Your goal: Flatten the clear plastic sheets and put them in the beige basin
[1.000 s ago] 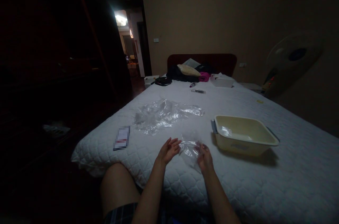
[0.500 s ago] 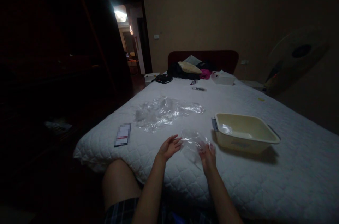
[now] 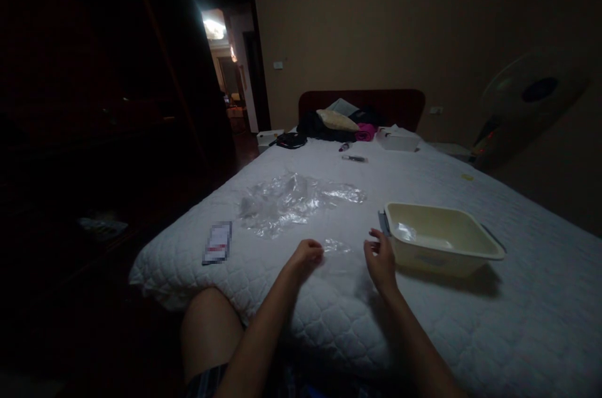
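Note:
My left hand (image 3: 308, 254) is closed, thumb and fingers pinched on the edge of a small clear plastic bag (image 3: 337, 247) low over the bed. My right hand (image 3: 382, 258) is raised to the right of the bag, apart from it, its fingers loosely bent and spread with nothing visible in them. Just beyond that hand stands a cream plastic basin (image 3: 442, 257) with grey handles. A heap of crumpled clear plastic bags (image 3: 286, 202) lies on the white quilted bedspread (image 3: 329, 316), farther off and to the left.
A phone-like flat object (image 3: 217, 242), blurred out, lies near the bed's left edge. Toward the headboard (image 3: 399, 100) are a white box (image 3: 397, 141), a black bag (image 3: 290, 140), a pink cloth (image 3: 365, 132) and a small slim item (image 3: 354, 159). A fan (image 3: 540, 89) stands at right.
My right hand has let go of the small plastic bag and moved up and right toward the basin. My left hand has closed on the bag, which now lies flatter and looks smaller.

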Demonstrator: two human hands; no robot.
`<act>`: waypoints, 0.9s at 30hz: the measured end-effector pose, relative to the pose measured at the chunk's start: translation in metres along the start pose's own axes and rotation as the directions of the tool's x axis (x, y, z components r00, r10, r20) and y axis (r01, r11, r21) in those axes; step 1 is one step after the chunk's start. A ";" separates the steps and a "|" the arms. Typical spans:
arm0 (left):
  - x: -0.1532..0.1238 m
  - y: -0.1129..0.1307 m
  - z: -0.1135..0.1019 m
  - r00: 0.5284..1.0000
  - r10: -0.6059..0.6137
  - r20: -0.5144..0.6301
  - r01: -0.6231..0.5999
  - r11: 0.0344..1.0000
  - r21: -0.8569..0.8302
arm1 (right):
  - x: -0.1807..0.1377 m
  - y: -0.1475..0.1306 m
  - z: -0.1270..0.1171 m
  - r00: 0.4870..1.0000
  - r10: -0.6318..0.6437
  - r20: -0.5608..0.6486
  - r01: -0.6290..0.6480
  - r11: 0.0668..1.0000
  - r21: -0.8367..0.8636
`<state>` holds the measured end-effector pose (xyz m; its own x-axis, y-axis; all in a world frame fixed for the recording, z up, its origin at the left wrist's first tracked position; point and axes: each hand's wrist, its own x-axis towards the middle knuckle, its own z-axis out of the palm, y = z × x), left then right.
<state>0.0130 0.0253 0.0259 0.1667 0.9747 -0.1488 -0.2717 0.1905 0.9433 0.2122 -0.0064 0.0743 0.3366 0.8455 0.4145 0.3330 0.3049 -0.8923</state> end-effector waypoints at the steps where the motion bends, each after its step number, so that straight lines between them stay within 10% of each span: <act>1: 0.002 0.007 0.002 1.000 0.025 -0.003 -0.025 0.998 0.050 | 0.009 0.000 0.003 0.996 0.012 0.085 -0.014 1.000 0.028; 12: -0.020 0.094 0.025 0.938 0.248 0.241 -0.341 0.783 0.521 | 0.034 -0.030 0.025 0.749 0.093 0.656 -0.226 0.967 0.121; 15: -0.027 0.097 0.022 0.882 0.444 0.158 -0.464 0.759 0.456 | 0.034 -0.041 0.020 0.683 0.048 0.729 -0.242 0.956 0.163; 18: -0.028 0.085 0.015 0.862 0.501 -0.080 -0.462 0.840 0.284 | 0.035 -0.049 0.012 0.760 0.051 0.648 -0.278 0.926 0.253; 20: -0.027 0.074 0.010 0.936 0.318 -0.150 -0.298 0.944 0.142 | 0.037 -0.052 0.009 0.824 0.069 0.562 -0.285 0.908 0.307; 23: -0.030 0.060 0.005 0.984 0.039 0.175 -0.020 0.994 -0.107 | 0.040 -0.050 0.008 0.875 0.106 0.472 -0.284 0.902 0.324; 27: -0.033 0.053 0.003 0.927 0.031 0.374 -0.027 1.000 -0.015 | 0.043 -0.034 0.011 0.921 0.144 0.362 -0.212 0.965 0.157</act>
<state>-0.0037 0.0027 0.0815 0.5007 0.8656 0.0022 -0.2904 0.1656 0.9425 0.2054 0.0240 0.1206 0.0388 0.9813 0.1887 0.1117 0.1834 -0.9767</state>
